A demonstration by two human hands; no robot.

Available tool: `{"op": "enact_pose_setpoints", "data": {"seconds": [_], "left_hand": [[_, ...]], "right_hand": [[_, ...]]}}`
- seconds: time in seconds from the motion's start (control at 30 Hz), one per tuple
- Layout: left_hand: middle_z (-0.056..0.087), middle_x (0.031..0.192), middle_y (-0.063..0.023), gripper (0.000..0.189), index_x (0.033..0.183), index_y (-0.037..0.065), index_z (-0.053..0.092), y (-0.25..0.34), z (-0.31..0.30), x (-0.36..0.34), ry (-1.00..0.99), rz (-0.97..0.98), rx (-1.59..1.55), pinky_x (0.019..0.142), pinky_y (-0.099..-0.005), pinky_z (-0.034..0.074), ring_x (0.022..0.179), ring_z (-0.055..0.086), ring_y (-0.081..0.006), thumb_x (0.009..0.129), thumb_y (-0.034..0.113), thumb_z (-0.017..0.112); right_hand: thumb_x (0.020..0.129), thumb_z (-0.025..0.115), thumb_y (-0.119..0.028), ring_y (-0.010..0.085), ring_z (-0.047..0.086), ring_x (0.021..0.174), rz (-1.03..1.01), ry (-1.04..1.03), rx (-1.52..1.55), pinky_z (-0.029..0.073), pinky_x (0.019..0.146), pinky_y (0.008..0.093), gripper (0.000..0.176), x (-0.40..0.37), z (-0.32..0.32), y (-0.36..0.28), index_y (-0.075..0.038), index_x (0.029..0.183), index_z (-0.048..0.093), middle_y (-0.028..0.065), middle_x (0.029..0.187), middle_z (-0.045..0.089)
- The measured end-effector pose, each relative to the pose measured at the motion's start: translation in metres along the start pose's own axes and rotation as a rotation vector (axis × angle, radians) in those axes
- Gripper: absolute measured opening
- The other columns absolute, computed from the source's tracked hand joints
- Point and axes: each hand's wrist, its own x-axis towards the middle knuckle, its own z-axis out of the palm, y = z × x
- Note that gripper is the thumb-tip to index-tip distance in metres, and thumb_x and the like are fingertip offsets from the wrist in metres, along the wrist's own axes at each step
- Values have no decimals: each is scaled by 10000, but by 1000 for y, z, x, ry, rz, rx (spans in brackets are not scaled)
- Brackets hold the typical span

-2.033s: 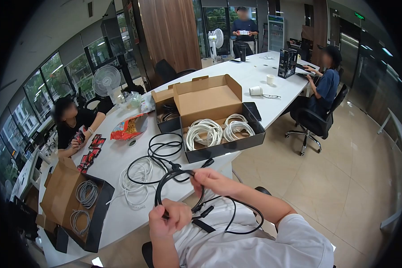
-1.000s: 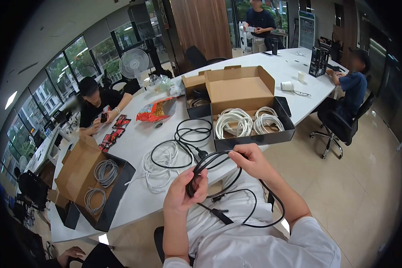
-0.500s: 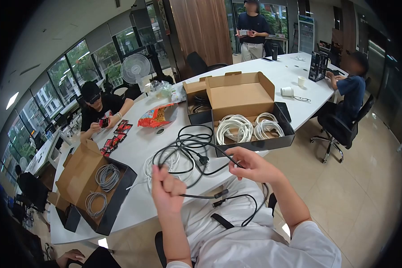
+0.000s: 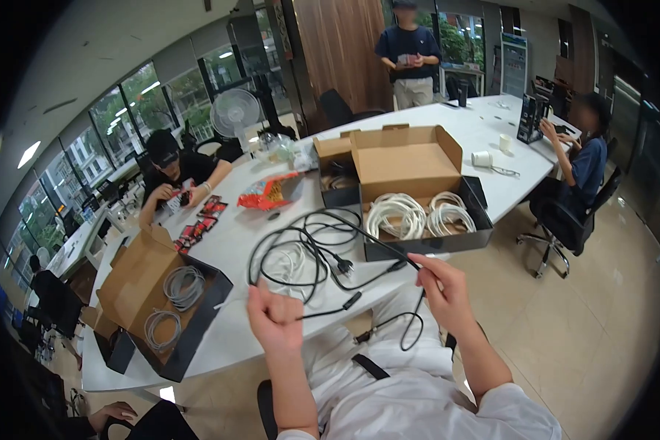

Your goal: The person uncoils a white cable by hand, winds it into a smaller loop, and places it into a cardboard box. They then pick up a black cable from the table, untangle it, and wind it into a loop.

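Observation:
My left hand (image 4: pixel 277 317) is closed round the black cable (image 4: pixel 323 253), with a short end and its connector (image 4: pixel 352 301) sticking out to the right. My right hand (image 4: pixel 440 287) pinches the same cable between thumb and fingers, in front of the open box with white coils (image 4: pixel 427 248). Loose black loops lie on the white table between and beyond my hands, with a plug (image 4: pixel 344 266) among them. Under the loops is a white cable (image 4: pixel 284 265). Part of the black cable hangs over my lap, near a black strap (image 4: pixel 370 366).
An open box with grey coils (image 4: pixel 209 312) stands at the left. Beyond are an orange bag (image 4: pixel 271 192), red packets (image 4: pixel 198 227), a fan (image 4: pixel 235 114) and cups (image 4: pixel 482 158). Co-workers sit left and right; another person (image 4: pixel 411 55) stands at the back.
My right hand has moved right and slightly down, drawing the cable with it. My left hand has shifted slightly down. The view has shifted a little, and the right co-worker has raised a hand.

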Motion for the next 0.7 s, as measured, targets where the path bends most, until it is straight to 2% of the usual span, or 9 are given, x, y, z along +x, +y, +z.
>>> {"op": "enact_pose_setpoints", "data": {"seconds": [0.07,0.1,0.2,0.33,0.37,0.47,0.57,0.7], "left_hand": [[150,452,65,426,653,156,282,-8,0,-7,-10,47,168,405,-284,106,385,102,-76,1005,367,397],[153,452,59,455,614,151,257,-13,1,-11,-32,68,239,406,-288,104,385,117,-76,998,345,406],[179,455,41,502,576,142,220,-21,21,-21,-93,126,464,408,-289,107,390,156,-77,993,343,411],[295,463,25,512,552,81,305,-43,32,-37,-117,14,392,413,-278,153,412,268,-78,975,331,451],[345,466,-10,479,550,63,360,-51,29,-44,-117,35,542,408,-290,198,398,322,-123,961,293,452],[407,495,-47,405,553,50,410,-65,37,-47,-278,233,787,403,-320,240,396,366,-193,913,209,504],[449,520,-63,324,564,49,445,-77,32,-38,-412,535,998,404,-334,287,412,407,-245,855,138,559],[526,562,-58,247,600,55,506,-85,31,-32,-414,686,1122,427,-331,362,445,487,-245,820,118,596]], "right_hand": [[859,515,80,160,520,600,-226,140,-287,412,565,257,320,2,8,5,-18,1141,631,84,697,561],[807,563,89,203,490,516,-248,192,-290,390,491,305,326,3,14,6,-17,1105,641,113,646,507],[792,573,91,202,501,523,-222,116,-306,400,500,305,331,-2,22,6,-26,1092,649,106,643,512],[778,562,100,273,533,561,-245,44,-284,426,531,339,345,-8,34,4,1,1104,618,135,691,536],[782,545,108,300,548,593,-229,6,-263,439,555,355,346,-11,35,2,14,1110,603,148,719,548],[790,538,107,301,568,617,-218,-71,-172,456,576,353,336,-17,43,3,13,1106,607,153,738,564],[802,532,101,315,616,672,-197,-177,-73,488,620,337,336,-19,43,4,2,1114,610,182,828,632],[811,539,61,337,634,711,-88,-369,-8,498,639,358,312,-16,34,6,-12,1105,616,200,836,648]]}}
